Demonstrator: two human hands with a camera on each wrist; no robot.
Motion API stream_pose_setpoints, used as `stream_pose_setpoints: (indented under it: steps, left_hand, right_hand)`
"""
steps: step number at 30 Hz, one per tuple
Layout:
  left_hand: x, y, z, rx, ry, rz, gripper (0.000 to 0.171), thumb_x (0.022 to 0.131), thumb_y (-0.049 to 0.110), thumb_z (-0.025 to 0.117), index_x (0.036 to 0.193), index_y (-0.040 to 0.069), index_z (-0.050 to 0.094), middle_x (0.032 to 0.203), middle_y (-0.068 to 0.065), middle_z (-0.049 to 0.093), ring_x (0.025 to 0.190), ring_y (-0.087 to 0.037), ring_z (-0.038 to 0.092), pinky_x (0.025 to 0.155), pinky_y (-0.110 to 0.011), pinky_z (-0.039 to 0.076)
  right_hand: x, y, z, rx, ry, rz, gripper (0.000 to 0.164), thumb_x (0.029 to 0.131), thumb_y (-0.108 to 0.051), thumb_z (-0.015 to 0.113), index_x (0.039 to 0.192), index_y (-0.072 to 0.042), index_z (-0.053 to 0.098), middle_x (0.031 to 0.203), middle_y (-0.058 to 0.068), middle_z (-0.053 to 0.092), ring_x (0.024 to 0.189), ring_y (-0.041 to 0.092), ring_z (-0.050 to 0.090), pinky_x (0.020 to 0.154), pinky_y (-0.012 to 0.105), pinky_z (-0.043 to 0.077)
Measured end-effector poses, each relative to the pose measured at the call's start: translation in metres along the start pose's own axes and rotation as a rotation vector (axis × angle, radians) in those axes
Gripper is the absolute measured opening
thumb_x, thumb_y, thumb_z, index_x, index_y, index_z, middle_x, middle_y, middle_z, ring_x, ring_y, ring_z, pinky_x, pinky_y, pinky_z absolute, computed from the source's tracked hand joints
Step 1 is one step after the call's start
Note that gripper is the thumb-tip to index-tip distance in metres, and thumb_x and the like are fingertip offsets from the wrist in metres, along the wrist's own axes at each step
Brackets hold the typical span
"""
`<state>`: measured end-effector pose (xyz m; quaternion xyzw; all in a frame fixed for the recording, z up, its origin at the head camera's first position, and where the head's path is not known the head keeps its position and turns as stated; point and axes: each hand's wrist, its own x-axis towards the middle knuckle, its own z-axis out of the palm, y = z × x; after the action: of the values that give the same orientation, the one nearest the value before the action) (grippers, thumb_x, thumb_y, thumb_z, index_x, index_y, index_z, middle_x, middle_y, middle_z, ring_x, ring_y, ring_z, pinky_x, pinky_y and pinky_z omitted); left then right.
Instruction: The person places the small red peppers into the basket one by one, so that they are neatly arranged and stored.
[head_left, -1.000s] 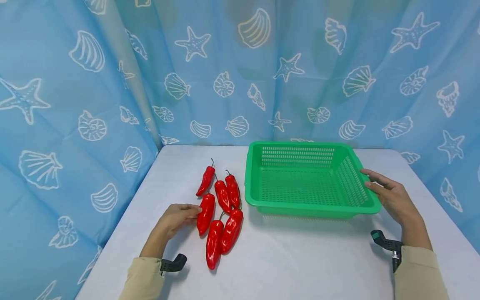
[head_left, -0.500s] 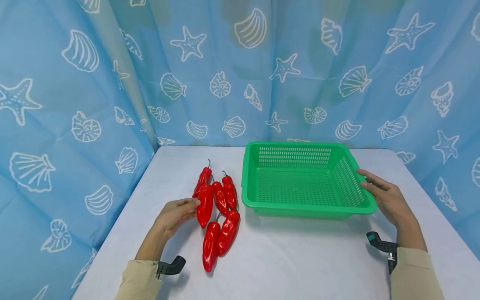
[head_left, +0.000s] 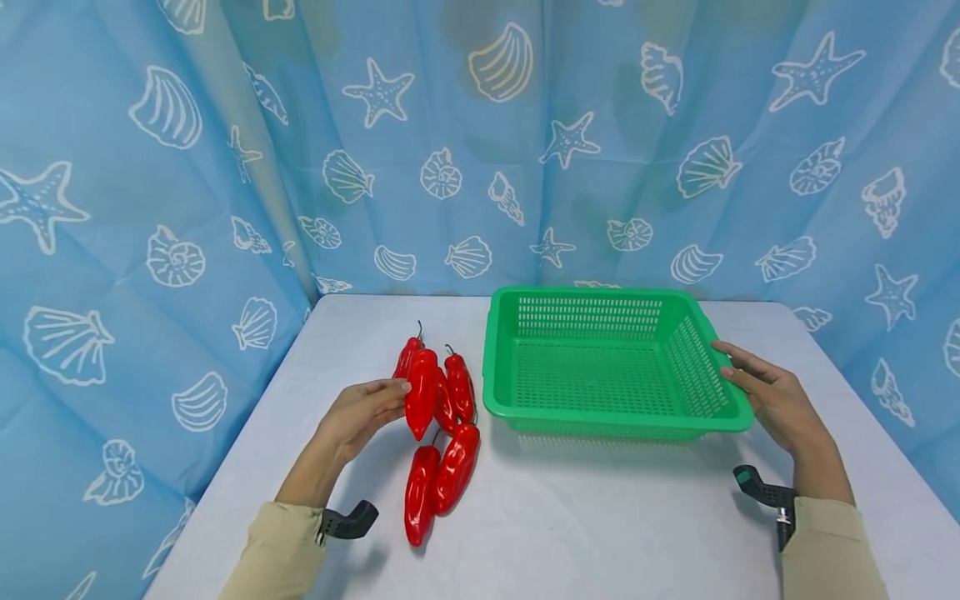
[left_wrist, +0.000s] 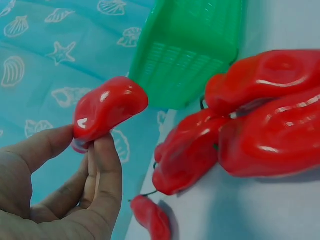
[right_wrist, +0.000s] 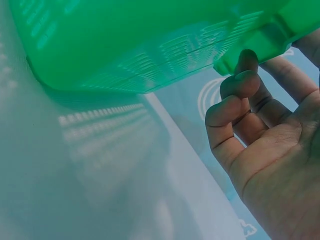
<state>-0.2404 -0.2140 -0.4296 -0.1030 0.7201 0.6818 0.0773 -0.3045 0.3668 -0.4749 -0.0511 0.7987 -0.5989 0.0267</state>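
My left hand [head_left: 358, 421] pinches a glossy red chili pepper [head_left: 422, 393] between thumb and fingers, raised above the other peppers. In the left wrist view this pepper [left_wrist: 111, 106] points its rounded end toward the camera. On the white table lie several more red peppers, among them a front one [head_left: 422, 493], one leaning beside it [head_left: 458, 468] and a rear one [head_left: 460, 387] with a curved stem. At the right, my right hand [head_left: 783, 404] grips the rim of an empty green plastic basket [head_left: 615, 421]; from below, its other fingers [right_wrist: 223, 112] curl loosely under the rim.
A blue curtain [head_left: 442, 100] with white shells and starfish hangs behind and left of the table [head_left: 585, 525]. The basket stands near the table's back edge, right of the peppers. Wrist mounts [head_left: 351, 521] jut out below both hands.
My left hand has lifted the pepper off the table, moving it up and away from me, so it now overlaps the rear peppers. The right hand keeps its place on the basket.
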Motion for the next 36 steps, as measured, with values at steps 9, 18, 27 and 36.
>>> stream_pose_setpoints:
  steps: [9,18,27,36]
  left_hand:
    - [0.003,0.017,0.010,-0.017,-0.030,0.006,0.060,0.092,0.031,0.074,0.136,-0.003,0.053,0.128,-0.018,0.062,0.108,-0.026,0.067,0.104,-0.046,0.046]
    - [0.004,0.027,0.024,-0.047,-0.057,0.025,0.057,0.091,0.027,0.074,0.136,-0.002,0.054,0.125,-0.018,0.063,0.104,-0.025,0.068,0.099,-0.042,0.050]
    - [0.007,0.029,0.039,-0.070,-0.086,0.024,0.056,0.092,0.026,0.074,0.135,-0.003,0.054,0.125,-0.018,0.062,0.103,-0.022,0.067,0.094,-0.033,0.054]
    - [0.009,0.041,0.054,-0.049,-0.106,0.044,0.050,0.092,0.023,0.073,0.132,-0.002,0.057,0.122,-0.016,0.064,0.104,-0.024,0.067,0.100,-0.040,0.050]
  right_hand:
    - [0.003,0.001,-0.001,-0.033,-0.005,-0.015,0.058,0.103,-0.035,0.056,0.157,-0.024,0.035,0.166,-0.001,0.014,0.148,0.022,0.022,0.115,0.033,0.033]
    - [0.003,-0.001,0.002,0.024,0.006,-0.006,0.058,0.102,-0.034,0.059,0.155,-0.023,0.039,0.162,0.010,0.022,0.116,0.000,0.051,0.085,0.013,0.049]
    - [-0.002,0.004,-0.002,0.007,-0.024,-0.011,0.058,0.103,-0.036,0.056,0.157,-0.026,0.035,0.167,-0.003,0.010,0.152,0.037,0.001,0.115,0.065,0.013]
    - [-0.002,0.003,-0.003,-0.049,-0.016,0.014,0.058,0.103,-0.039,0.054,0.157,-0.027,0.034,0.166,0.005,0.012,0.148,0.032,0.020,0.115,0.059,0.026]
